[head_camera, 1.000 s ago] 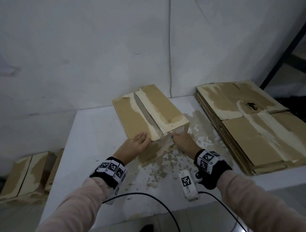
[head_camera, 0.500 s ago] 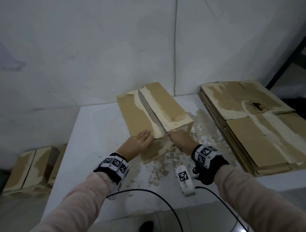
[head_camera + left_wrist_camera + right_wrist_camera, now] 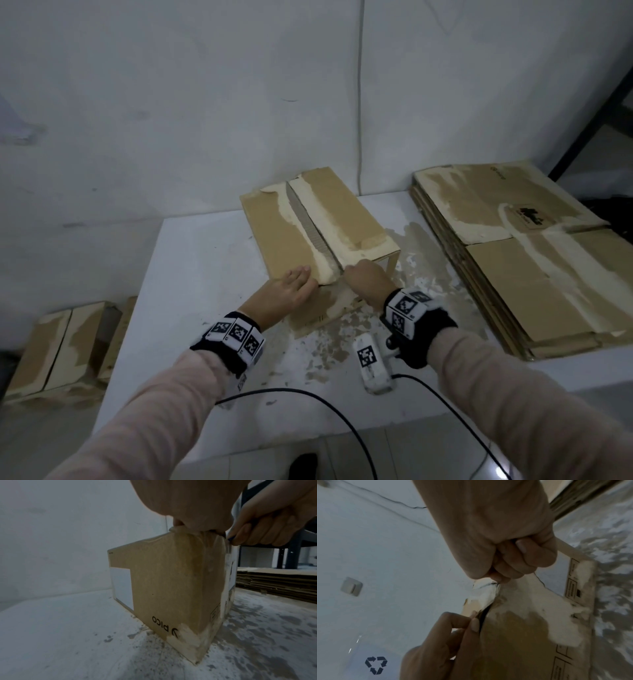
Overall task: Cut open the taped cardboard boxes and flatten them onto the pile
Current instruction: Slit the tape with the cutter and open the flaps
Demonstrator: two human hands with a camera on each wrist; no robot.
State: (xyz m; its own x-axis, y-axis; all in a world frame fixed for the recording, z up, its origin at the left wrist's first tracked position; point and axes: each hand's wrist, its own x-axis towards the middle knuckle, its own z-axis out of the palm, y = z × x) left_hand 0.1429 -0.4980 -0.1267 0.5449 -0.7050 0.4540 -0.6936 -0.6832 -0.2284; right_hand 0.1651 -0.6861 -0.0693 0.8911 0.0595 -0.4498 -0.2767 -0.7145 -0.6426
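Since a second ago little has shifted: my right hand has edged slightly left along the near edge of the box, closer to the centre seam, while my left hand has stayed put. From the head view, the box stands on the white table, with my left fingers lying straight and flat on its top near corner, pressing down, and my right hand clenched at the near end of the seam. To the right lies the pile of flattened boxes, well apart from the box; more boxes sit on the floor at the left. From the left wrist view, my palm rests on the box's top edge, and my right hand is curled around a dark thin tool at the corner; what the tool is I cannot tell. From the right wrist view, my fingers are clenched tight at the torn seam, and my left hand presses the flap beside the gap.
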